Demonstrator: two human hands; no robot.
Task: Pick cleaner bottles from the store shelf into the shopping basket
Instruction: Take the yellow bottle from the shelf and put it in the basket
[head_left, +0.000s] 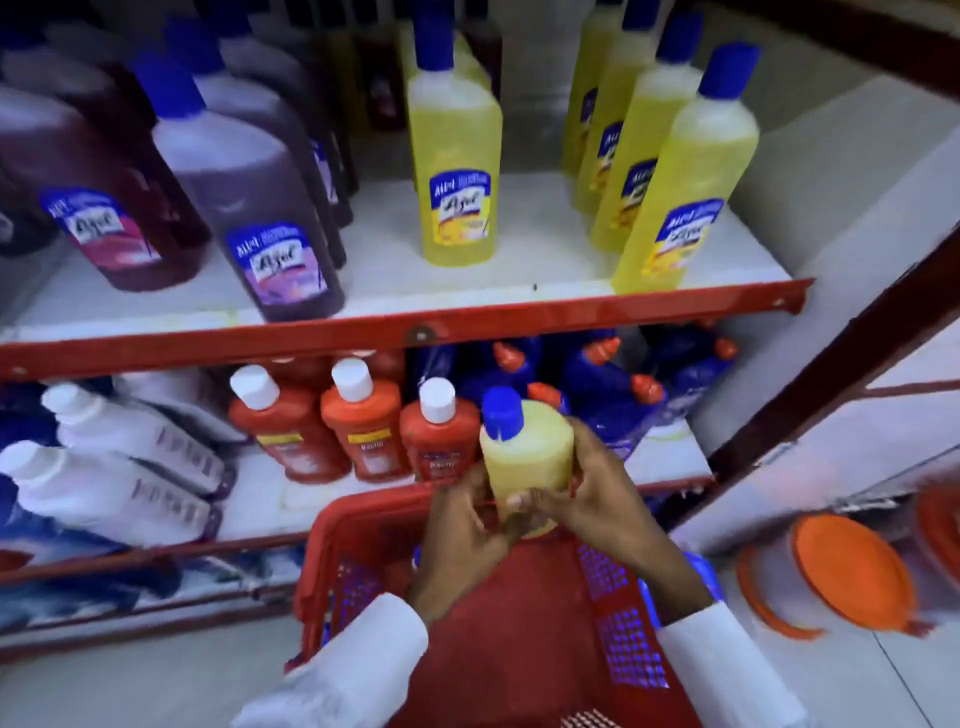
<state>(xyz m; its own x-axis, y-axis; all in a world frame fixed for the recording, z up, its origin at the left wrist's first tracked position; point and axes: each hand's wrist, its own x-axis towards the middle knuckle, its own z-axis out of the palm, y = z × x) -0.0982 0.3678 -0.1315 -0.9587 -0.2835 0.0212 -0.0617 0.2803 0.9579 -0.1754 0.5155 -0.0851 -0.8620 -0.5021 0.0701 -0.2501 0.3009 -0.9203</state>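
- Head view, item held: one yellow cleaner bottle (524, 457) with a blue cap (501, 413), upright, above the far rim of the red shopping basket (332, 561), in front of the lower shelf
- Left hand (462, 535): fingers curled around the bottle's lower left side, white sleeve (343, 670) at the wrist
- Right hand (597, 499): fingers wrapped round the bottle's right side, thumb across its front, grasping it
- Basket: red mesh walls, directly below both hands; contents mostly hidden by the arms
- Upper shelf (405, 332), red front edge: single yellow bottle (454, 166) at centre; row of yellow bottles (685, 171) at right; purple bottles (249, 208) and a dark red bottle (93, 197) at left
- Lower shelf: white bottles (114, 467) lying tilted at left; three orange-red bottles (363, 426) with white caps at centre; blue bottles (623, 384) with red caps behind the held bottle
- Right of the shelving: orange lids (847, 571), blurred
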